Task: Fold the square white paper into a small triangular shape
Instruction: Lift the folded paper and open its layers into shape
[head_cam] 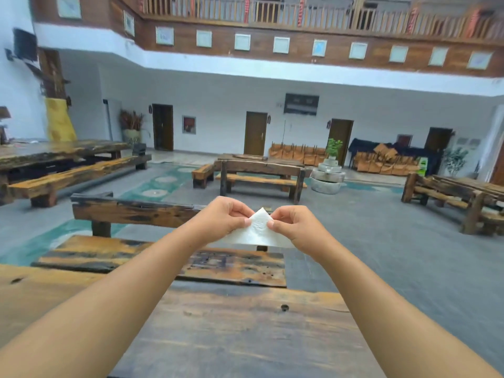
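Note:
The white paper [256, 231] is folded into a triangle, its apex pointing up and its long edge at the bottom. I hold it in the air at arm's length, above the far end of the wooden table. My left hand [223, 218] pinches the paper's upper left side between thumb and fingers. My right hand [293, 223] pinches the upper right side in the same way. The lower corners of the triangle are hidden behind both hands.
A dark, worn wooden table [245, 328] lies under my forearms. A wooden bench [131, 210] with a backrest stands just beyond it. More tables and benches [261, 173] stand farther off on the grey floor of a large hall.

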{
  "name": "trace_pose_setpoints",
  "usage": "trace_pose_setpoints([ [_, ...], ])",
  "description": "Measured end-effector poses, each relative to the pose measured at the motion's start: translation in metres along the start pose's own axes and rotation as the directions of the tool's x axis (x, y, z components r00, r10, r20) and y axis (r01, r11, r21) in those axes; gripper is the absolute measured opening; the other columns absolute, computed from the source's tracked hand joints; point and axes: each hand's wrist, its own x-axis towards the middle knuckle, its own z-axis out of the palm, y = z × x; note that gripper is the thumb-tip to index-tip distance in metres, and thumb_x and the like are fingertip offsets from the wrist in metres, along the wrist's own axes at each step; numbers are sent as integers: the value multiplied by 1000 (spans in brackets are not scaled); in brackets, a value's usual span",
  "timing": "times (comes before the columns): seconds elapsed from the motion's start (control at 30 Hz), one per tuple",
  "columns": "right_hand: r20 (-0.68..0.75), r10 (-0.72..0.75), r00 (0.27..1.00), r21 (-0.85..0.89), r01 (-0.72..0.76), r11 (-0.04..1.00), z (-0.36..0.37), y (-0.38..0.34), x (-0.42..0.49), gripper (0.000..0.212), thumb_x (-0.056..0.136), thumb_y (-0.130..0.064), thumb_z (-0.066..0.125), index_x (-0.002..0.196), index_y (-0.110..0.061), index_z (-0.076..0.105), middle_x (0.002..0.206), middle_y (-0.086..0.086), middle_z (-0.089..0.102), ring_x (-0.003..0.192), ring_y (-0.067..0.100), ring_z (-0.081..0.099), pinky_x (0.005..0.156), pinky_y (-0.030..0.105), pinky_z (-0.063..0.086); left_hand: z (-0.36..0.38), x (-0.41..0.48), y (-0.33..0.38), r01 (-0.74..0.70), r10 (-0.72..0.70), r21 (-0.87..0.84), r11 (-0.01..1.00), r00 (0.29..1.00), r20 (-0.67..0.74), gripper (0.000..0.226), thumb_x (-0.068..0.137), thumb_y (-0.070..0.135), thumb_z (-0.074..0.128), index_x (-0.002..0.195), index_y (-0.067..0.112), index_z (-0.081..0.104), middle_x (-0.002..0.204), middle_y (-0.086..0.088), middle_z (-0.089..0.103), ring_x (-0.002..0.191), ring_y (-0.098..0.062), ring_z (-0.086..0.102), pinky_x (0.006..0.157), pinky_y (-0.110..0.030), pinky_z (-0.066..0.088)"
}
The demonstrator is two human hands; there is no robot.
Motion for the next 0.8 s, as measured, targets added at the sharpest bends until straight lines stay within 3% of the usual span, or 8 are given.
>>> trace_pose_setpoints([
  [0.17,-33,-37,999,-21,36,999,-21,-16,9,15,91,-27,66,81,-17,71,68,-4,60,61,7,48,63,29,39,-7,12,26,-46,46,1,999,999,7,14,91,14,68,95,23,77,88,-1,79,83,-17,74,81,-38,59],
  [0.37,-38,-27,999,-30,26,999,-32,-14,14,15,90,-34,67,83,-22,72,73,0,66,67,14,53,67,35,43,-4,19,31,-69,69,23,997,998,-1,15,92,15,67,100,24,77,90,3,79,87,-16,74,87,-43,60],
  [0.7,-42,1,999,-29,-2,1000,-31,-12,14,13,91,-31,66,84,-21,73,86,16,71,69,18,55,68,36,45,0,25,24,-61,61,3,998,998,24,17,93,15,66,99,27,76,91,4,79,86,-14,75,84,-39,61],
  [0.8,-36,-3,999,-15,2,1000,-30,-13,14,14,92,-29,66,84,-19,72,76,12,67,68,20,52,67,36,42,-1,25,23,-63,64,-13,998,998,23,17,93,14,66,101,24,76,91,2,79,85,-15,75,79,-35,62],
])
